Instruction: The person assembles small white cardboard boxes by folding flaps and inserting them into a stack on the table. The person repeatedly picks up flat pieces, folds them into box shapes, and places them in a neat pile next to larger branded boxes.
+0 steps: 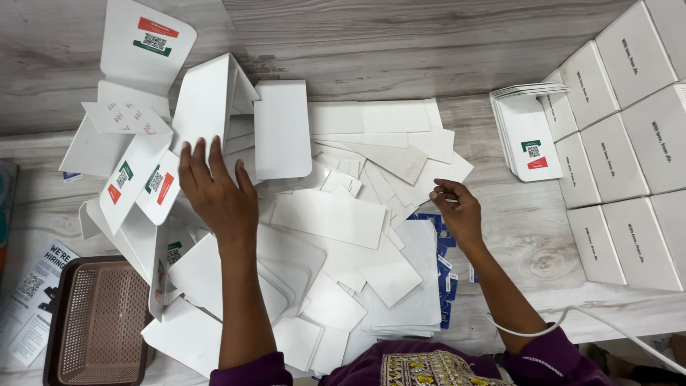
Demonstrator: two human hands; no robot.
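Left hand (218,196) lies flat, fingers spread, on the heap of white card sheets (336,221) covering the counter (400,43); its grip is wide and holds nothing. Right hand (457,211), at three o'clock of the heap, pinches its fingertips narrow, on what I cannot tell. The sheets look light, thin, slippery: best pinched at an edge.
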